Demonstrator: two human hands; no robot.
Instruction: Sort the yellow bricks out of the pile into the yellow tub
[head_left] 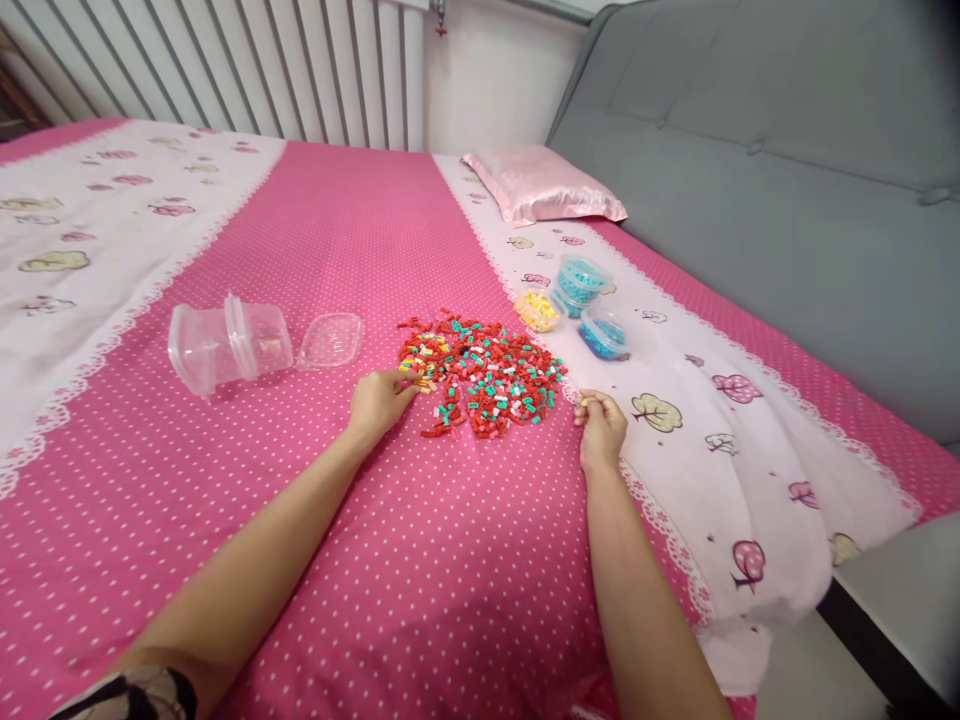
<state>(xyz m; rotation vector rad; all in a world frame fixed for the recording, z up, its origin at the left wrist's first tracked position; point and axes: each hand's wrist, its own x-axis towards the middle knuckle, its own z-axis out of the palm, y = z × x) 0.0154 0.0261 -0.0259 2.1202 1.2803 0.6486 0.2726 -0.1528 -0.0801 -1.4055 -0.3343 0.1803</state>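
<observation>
A heap of small bricks point(487, 378), mostly red with teal, white and yellow ones, lies on the pink dotted bedspread point(420, 560). My left hand point(381, 400) rests at the heap's left edge, its fingers pinched on a small yellow brick. At the heap's right side my right hand point(600, 425) is closed in a loose fist, with a small pale piece at its fingertips. Behind the heap stand three small clear tubs: one with yellow bricks point(538, 310), one with teal bricks point(580, 283) and one with blue bricks point(604, 335).
An empty clear plastic jar point(225, 345) lies on its side to the left, with its clear lid point(330, 340) beside it. A pink satin pillow point(541, 185) lies at the head of the bed. A grey padded sofa back point(787, 180) runs along the right.
</observation>
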